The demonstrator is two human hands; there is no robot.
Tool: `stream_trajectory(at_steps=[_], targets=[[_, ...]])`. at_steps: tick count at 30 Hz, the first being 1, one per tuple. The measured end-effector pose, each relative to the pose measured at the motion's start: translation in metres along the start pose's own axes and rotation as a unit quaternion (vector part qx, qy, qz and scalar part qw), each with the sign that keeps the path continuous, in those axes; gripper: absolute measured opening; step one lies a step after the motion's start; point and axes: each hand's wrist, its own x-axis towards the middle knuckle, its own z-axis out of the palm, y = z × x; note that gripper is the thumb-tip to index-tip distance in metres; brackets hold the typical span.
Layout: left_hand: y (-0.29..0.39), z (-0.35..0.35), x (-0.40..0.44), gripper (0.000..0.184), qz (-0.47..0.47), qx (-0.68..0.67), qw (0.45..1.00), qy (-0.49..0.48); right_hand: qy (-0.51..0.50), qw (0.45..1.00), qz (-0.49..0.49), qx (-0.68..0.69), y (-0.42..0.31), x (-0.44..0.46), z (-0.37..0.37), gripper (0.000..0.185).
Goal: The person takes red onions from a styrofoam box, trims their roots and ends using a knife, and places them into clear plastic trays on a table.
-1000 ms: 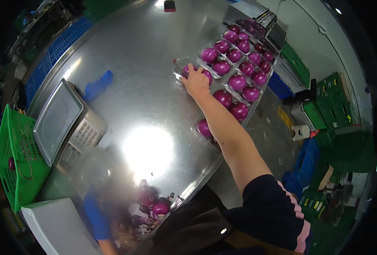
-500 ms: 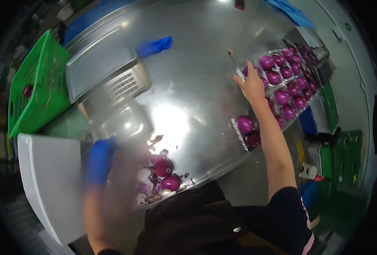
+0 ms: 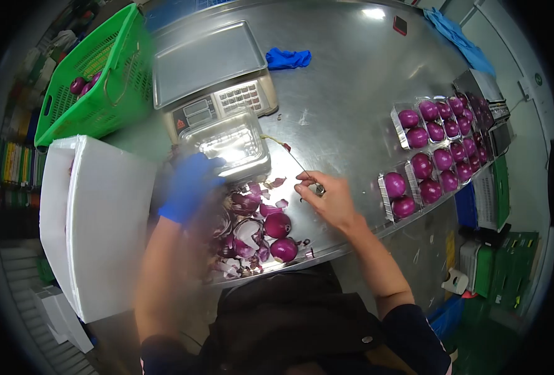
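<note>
My left hand [image 3: 192, 187], in a blue glove and blurred by motion, is at the near left edge of a stack of clear plastic trays [image 3: 234, 142]; its fingers cannot be made out. Bare, my right hand [image 3: 330, 199] is closed around a thin knife-like tool [image 3: 299, 164], which points up and left toward the trays. A reddish scrap shows near its tip. Below the hands, two peeled red onions [image 3: 278, 225] lie beside loose onion skins [image 3: 249, 232] at the table's near edge. Packed onions [image 3: 422, 165] stand in clear trays to the right.
A scale [image 3: 208, 65] with a metal pan stands behind the trays. A green crate [image 3: 95, 75] holding onions and a white foam box [image 3: 102, 219] are at the left. On the metal table [image 3: 345, 81] lie a crumpled blue glove [image 3: 288, 59] and a phone [image 3: 400, 25].
My right hand has come away from the packed onions, back to the left with the tool. The left hand has moved up and right to the empty trays. The view has shifted.
</note>
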Motion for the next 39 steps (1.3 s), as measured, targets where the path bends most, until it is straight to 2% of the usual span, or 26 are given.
stream_trajectory(at_steps=[1, 2, 5, 6, 7, 9, 10, 13, 17, 18, 21, 22, 24, 25, 27, 28, 30, 32, 35, 36, 37, 38, 39], targets=[[0.005, -0.007, 0.000, 0.033, 0.041, 0.028, 0.999, -0.004, 0.003, 1.000, -0.009, 0.003, -0.004, -0.004, 0.005, 0.029], [0.010, -0.014, 0.000, 0.031, 0.083, 0.055, 0.995, -0.007, -0.010, 0.999, 0.026, 0.029, -0.018, -0.010, 0.006, 0.026], [0.014, -0.018, -0.004, 0.027, 0.012, -0.051, 0.995, 0.086, 0.014, 0.989, -0.148, -0.014, -0.018, -0.037, 0.022, 0.014], [0.020, -0.022, -0.005, 0.022, 0.031, -0.088, 0.988, 0.124, -0.019, 0.992, -0.127, 0.002, -0.014, -0.046, 0.030, 0.021], [0.031, -0.031, -0.009, 0.020, -0.050, -0.127, 0.981, 0.140, -0.078, 0.990, -0.083, -0.082, -0.012, -0.050, 0.036, 0.021], [0.049, -0.049, -0.023, 0.016, -0.210, -0.197, 0.943, 0.166, -0.192, 0.951, 0.009, -0.242, -0.013, -0.057, 0.050, 0.024], [0.046, -0.051, -0.030, 0.009, -0.179, -0.233, 0.935, 0.201, -0.182, 0.966, 0.059, -0.175, -0.032, -0.057, 0.050, 0.029], [0.043, -0.060, -0.053, 0.007, -0.064, -0.023, 0.979, 0.194, -0.139, 0.979, -0.012, -0.151, -0.044, -0.054, 0.053, 0.031], [0.059, -0.060, -0.071, 0.011, 0.006, 0.044, 0.984, 0.172, -0.016, 0.997, 0.020, 0.072, -0.075, -0.043, 0.050, 0.029], [0.063, -0.058, -0.075, 0.017, 0.050, 0.117, 0.982, 0.141, -0.011, 0.994, 0.059, 0.092, -0.083, -0.040, 0.046, 0.038], [0.070, -0.035, -0.084, 0.025, 0.159, 0.186, 0.967, 0.071, 0.012, 0.995, 0.065, 0.069, -0.088, -0.024, 0.047, 0.046], [0.069, -0.026, -0.087, 0.028, 0.148, 0.187, 0.970, 0.047, -0.021, 0.992, 0.115, 0.056, -0.091, -0.020, 0.046, 0.046], [0.081, -0.022, -0.090, 0.036, 0.146, 0.188, 0.971, 0.034, 0.028, 0.998, 0.061, -0.007, -0.072, -0.021, 0.052, 0.034], [0.090, -0.030, -0.089, 0.042, 0.154, 0.194, 0.968, 0.046, 0.066, 0.997, 0.035, -0.029, -0.052, -0.019, 0.050, 0.035], [0.128, -0.070, -0.102, 0.052, 0.138, 0.164, 0.972, 0.091, 0.124, 0.980, 0.147, -0.047, -0.046, -0.012, 0.025, 0.035], [0.138, -0.093, -0.114, 0.053, 0.114, 0.156, 0.976, 0.098, 0.194, 0.963, 0.185, 0.028, -0.019, -0.007, 0.014, 0.037], [0.148, -0.135, -0.137, 0.055, 0.079, 0.127, 0.982, 0.111, 0.276, 0.922, 0.203, 0.181, 0.069, 0.005, -0.018, 0.034], [0.137, -0.177, -0.162, 0.051, 0.029, 0.185, 0.973, 0.131, 0.350, 0.894, 0.231, 0.157, 0.121, 0.009, -0.035, 0.030], [0.125, -0.243, -0.186, 0.043, -0.082, 0.213, 0.954, 0.194, 0.320, 0.901, 0.283, 0.077, 0.222, -0.003, -0.061, 0.027], [0.109, -0.258, -0.196, 0.041, -0.099, 0.258, 0.933, 0.231, 0.306, 0.898, 0.311, 0.054, 0.246, -0.008, -0.066, 0.027], [0.088, -0.272, -0.207, 0.039, -0.116, 0.303, 0.907, 0.268, 0.291, 0.895, 0.338, 0.030, 0.254, -0.004, -0.062, 0.028], [0.067, -0.288, -0.217, 0.037, -0.170, 0.257, 0.912, 0.271, 0.276, 0.891, 0.359, 0.006, 0.238, -0.004, -0.058, 0.031], [0.047, -0.304, -0.226, 0.034, -0.221, 0.209, 0.912, 0.274, 0.263, 0.887, 0.380, -0.017, 0.190, -0.011, -0.056, 0.033]])
